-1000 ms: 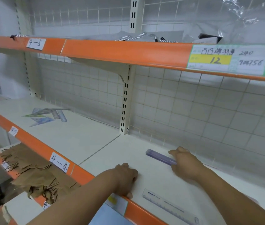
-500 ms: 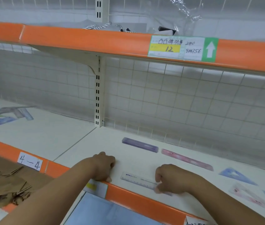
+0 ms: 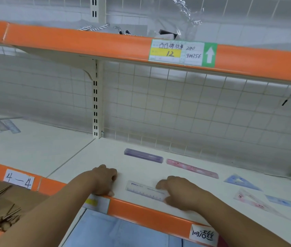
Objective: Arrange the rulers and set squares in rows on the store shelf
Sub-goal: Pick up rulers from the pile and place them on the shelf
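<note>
Right hand point(image 3: 184, 193), shifted off purple ruler point(image 3: 143, 155), is pinching thin, slick clear ruler point(image 3: 141, 190) by its end; left hand point(image 3: 103, 179) is resting curled, holding nothing.

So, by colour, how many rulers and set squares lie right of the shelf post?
Purple: 1, purple ruler
Pink: 2, pink ruler, pink set square
Blue: 2, blue set square, blue piece
Clear: 1, clear ruler
Total: 6
</note>
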`<state>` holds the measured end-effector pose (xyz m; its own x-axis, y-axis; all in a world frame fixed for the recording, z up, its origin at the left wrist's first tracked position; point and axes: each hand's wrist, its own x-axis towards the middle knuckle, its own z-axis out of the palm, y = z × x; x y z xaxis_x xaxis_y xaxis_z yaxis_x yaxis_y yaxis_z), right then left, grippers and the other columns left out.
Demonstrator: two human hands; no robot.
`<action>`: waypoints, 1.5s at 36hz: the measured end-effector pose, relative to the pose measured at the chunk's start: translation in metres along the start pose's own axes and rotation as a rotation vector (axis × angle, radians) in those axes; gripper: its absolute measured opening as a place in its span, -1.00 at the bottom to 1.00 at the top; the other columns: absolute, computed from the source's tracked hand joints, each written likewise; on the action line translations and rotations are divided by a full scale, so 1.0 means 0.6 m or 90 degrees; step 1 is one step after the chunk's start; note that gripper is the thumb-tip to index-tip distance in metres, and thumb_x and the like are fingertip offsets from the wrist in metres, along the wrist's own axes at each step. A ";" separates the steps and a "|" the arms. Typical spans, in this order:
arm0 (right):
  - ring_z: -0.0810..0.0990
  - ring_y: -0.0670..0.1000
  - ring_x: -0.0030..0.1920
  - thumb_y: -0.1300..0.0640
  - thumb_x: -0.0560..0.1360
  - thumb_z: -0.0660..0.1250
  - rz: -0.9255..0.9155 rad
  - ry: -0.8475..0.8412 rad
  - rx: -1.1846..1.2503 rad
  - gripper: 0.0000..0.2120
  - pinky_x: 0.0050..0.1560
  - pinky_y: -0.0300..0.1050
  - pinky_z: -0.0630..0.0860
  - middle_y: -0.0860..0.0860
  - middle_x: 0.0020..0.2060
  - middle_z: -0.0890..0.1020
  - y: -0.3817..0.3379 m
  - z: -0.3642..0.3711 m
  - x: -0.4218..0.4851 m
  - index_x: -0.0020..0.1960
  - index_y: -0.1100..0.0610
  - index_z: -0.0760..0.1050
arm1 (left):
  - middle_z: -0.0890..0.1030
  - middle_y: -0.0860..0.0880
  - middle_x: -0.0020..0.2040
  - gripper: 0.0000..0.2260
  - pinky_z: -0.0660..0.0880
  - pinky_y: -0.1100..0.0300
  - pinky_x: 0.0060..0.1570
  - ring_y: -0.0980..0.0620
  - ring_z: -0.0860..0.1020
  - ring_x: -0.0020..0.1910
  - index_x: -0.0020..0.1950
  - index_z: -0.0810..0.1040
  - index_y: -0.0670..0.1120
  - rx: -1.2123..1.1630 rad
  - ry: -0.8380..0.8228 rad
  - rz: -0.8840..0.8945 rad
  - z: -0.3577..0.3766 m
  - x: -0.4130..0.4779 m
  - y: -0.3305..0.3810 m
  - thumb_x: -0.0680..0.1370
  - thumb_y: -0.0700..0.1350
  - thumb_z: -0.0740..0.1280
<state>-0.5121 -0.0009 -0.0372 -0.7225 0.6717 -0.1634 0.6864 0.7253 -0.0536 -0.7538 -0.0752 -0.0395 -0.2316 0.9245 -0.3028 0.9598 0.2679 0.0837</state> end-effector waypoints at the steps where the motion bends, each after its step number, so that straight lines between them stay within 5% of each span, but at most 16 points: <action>1: 0.46 0.09 0.19 0.13 0.54 0.26 -0.010 0.002 -0.012 -0.53 0.04 -0.11 0.37 0.06 0.20 0.46 -0.001 0.000 0.000 0.43 -0.07 0.33 | 0.35 -0.07 0.24 -0.57 0.39 0.16 0.08 -0.06 0.45 0.16 0.29 0.36 0.02 0.000 0.000 0.000 0.000 0.000 0.000 0.48 0.06 0.39; 7: 0.47 0.09 0.17 0.15 0.51 0.28 -0.010 -0.031 -0.054 -0.51 -0.01 -0.12 0.37 0.06 0.17 0.48 -0.009 -0.004 -0.002 0.43 0.02 0.36 | 0.35 -0.07 0.24 -0.56 0.38 0.17 0.09 -0.05 0.46 0.17 0.30 0.36 0.02 0.004 0.001 0.003 0.000 0.001 0.000 0.49 0.06 0.39; 12: 0.34 -0.03 -0.30 0.20 0.48 0.26 -0.024 -0.040 -0.087 -0.81 -0.37 -0.18 0.25 0.01 -0.22 0.36 -0.017 -0.007 0.001 0.07 0.16 0.51 | 0.35 -0.07 0.24 -0.56 0.37 0.18 0.05 -0.04 0.44 0.10 0.30 0.36 0.02 0.004 0.003 0.005 0.001 0.003 -0.002 0.48 0.07 0.39; 16: 0.47 0.08 -0.16 0.25 0.53 0.22 -0.010 -0.031 0.001 -0.83 -0.12 -0.09 0.43 0.07 -0.19 0.55 -0.006 -0.005 0.012 -0.15 0.13 0.57 | 0.35 -0.06 0.24 -0.57 0.36 0.18 0.04 -0.01 0.40 0.03 0.30 0.36 0.02 0.003 0.005 0.013 0.002 0.003 -0.005 0.49 0.07 0.39; 19: 0.51 0.04 0.05 0.27 0.55 0.16 0.020 0.001 0.043 -0.74 0.08 -0.11 0.45 0.01 0.08 0.60 0.003 -0.008 0.015 0.07 0.09 0.59 | 0.35 -0.06 0.23 -0.56 0.37 0.17 0.05 0.00 0.37 0.00 0.30 0.36 0.02 0.006 0.007 0.018 0.002 0.003 -0.005 0.48 0.07 0.39; 25: 0.47 0.05 0.23 0.10 0.58 0.23 0.082 0.010 0.059 -0.66 0.12 -0.13 0.40 0.00 0.26 0.48 0.014 0.000 0.016 0.35 0.04 0.43 | 0.36 -0.06 0.23 -0.57 0.36 0.18 0.03 0.01 0.38 -0.01 0.30 0.36 0.02 0.012 0.008 0.025 0.002 0.005 -0.004 0.49 0.08 0.39; 32: 0.38 -0.04 -0.02 0.03 0.53 0.30 0.088 0.006 0.061 -0.69 -0.01 -0.15 0.36 -0.06 -0.01 0.42 0.014 0.005 0.011 0.25 0.04 0.47 | 0.36 -0.07 0.24 -0.56 0.37 0.18 0.06 -0.01 0.42 0.04 0.30 0.36 0.02 0.015 0.002 0.023 0.003 0.007 -0.004 0.49 0.08 0.39; 38: 0.46 0.02 -0.03 0.05 0.52 0.34 0.120 -0.032 0.112 -0.69 0.05 -0.09 0.45 0.10 0.10 0.55 0.007 0.002 0.011 0.17 0.22 0.51 | 0.36 -0.07 0.24 -0.57 0.38 0.17 0.08 0.00 0.39 0.00 0.30 0.36 0.01 0.014 0.003 0.030 0.002 0.007 -0.004 0.49 0.07 0.39; 43: 0.45 0.01 -0.22 0.14 0.50 0.34 0.159 -0.046 0.115 -0.77 -0.23 -0.21 0.36 0.08 -0.24 0.50 0.001 0.010 0.024 -0.30 0.13 0.40 | 0.38 -0.06 0.23 -0.57 0.38 0.19 0.05 0.01 0.39 0.00 0.26 0.40 0.02 0.001 0.014 0.026 0.002 0.010 0.000 0.46 0.09 0.40; 46: 0.47 0.03 -0.16 0.14 0.51 0.33 0.185 -0.048 0.125 -0.85 -0.18 -0.23 0.37 0.05 -0.20 0.49 -0.002 0.012 0.031 -0.19 0.12 0.41 | 0.37 -0.07 0.26 -0.56 0.37 0.17 0.14 -0.04 0.41 0.15 0.30 0.39 0.01 -0.012 0.033 0.041 0.007 0.012 0.010 0.48 0.09 0.38; 51: 0.32 -0.07 -0.41 0.04 0.48 0.38 0.187 -0.036 0.133 -0.62 -0.41 -0.24 0.26 -0.01 -0.42 0.33 -0.010 0.012 0.030 -0.38 0.09 0.27 | 0.35 -0.09 0.29 -0.50 0.33 0.16 0.26 -0.07 0.36 0.29 0.42 0.32 0.03 -0.053 0.070 0.088 0.022 0.017 0.036 0.53 0.09 0.34; 54: 0.41 -0.04 -0.31 0.05 0.48 0.38 0.176 -0.041 0.123 -0.78 -0.30 -0.20 0.38 0.03 -0.29 0.46 -0.012 0.012 0.028 -0.24 0.15 0.48 | 0.34 -0.09 0.31 -0.45 0.32 0.15 0.32 -0.06 0.34 0.33 0.48 0.27 0.05 -0.079 0.083 0.111 0.028 0.023 0.050 0.53 0.07 0.35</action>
<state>-0.5288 0.0041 -0.0469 -0.5045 0.8237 -0.2590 0.8629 0.4710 -0.1830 -0.7258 -0.0592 -0.0568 -0.0899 0.9847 -0.1492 0.9623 0.1245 0.2419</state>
